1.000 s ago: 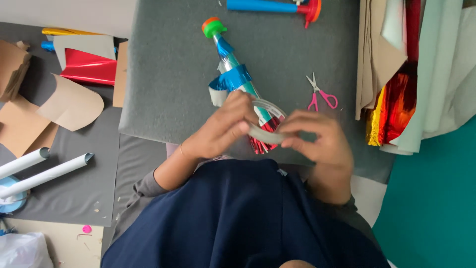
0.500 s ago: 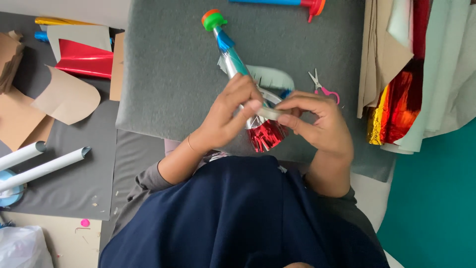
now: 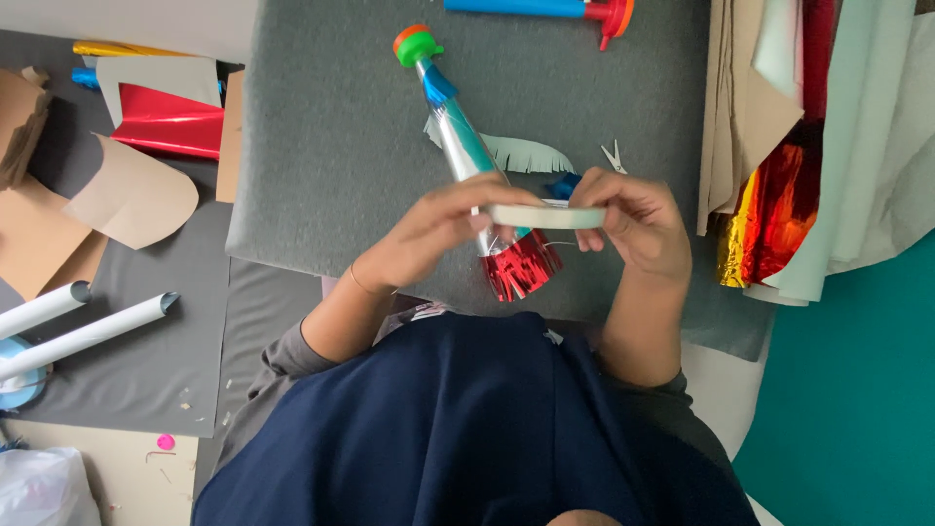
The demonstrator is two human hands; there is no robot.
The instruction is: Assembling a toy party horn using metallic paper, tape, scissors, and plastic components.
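Left hand (image 3: pixel 438 229) and right hand (image 3: pixel 628 219) pinched on white tape roll (image 3: pixel 545 216), one each end, held flat above foil party horn (image 3: pixel 472 161), so roll spans its red fringe (image 3: pixel 521 271). Horn lies on grey felt mat (image 3: pixel 331 146) on bench; small scissors (image 3: pixel 614 156) just behind right hand.

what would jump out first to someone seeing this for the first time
Mid-frame, the left hand and right hand hold a pale roll of tape between them over a silver party horn with a red foil fringe. At the right edge, a stack of shiny red and gold foil sheets catches the eye.
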